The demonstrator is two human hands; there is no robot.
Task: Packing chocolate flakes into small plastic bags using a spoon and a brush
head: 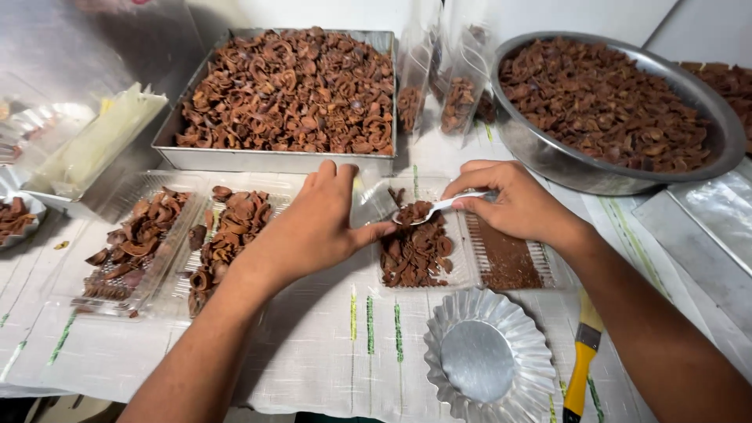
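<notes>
We look down on a tabletop (313, 360) covered with a white woven sheet striped in green, backed by a pale wall at 12 o'clock.

At the centre, our right hand (517, 202) has its grip pinched on the handle of a small white spoon (439, 207), whose bowl carries a heap of brown dried curls. The spoon hangs just over a clear plastic tray (462, 270) that holds a pile of the same curls in one compartment and fine brown crumbs in the next, toward 3 o'clock. Our left hand (313, 227) rests at the tray's 9 o'clock edge, its fingers curled loosely and the thumb stretched toward the spoon; we cannot tell whether it grips the tray.

At 9 o'clock lie two more filled clear trays (168, 243). At 12 o'clock stands a rectangular metal pan (274, 158) heaped with curls, and at 2 o'clock a large round steel bowl (619, 182), equally full. Between them stand clear pouches (439, 70), partly filled. At 6 o'clock sits an empty fluted metal mould (489, 356), and just beside it, toward 4 o'clock, a yellow-handled brush (581, 368).
</notes>
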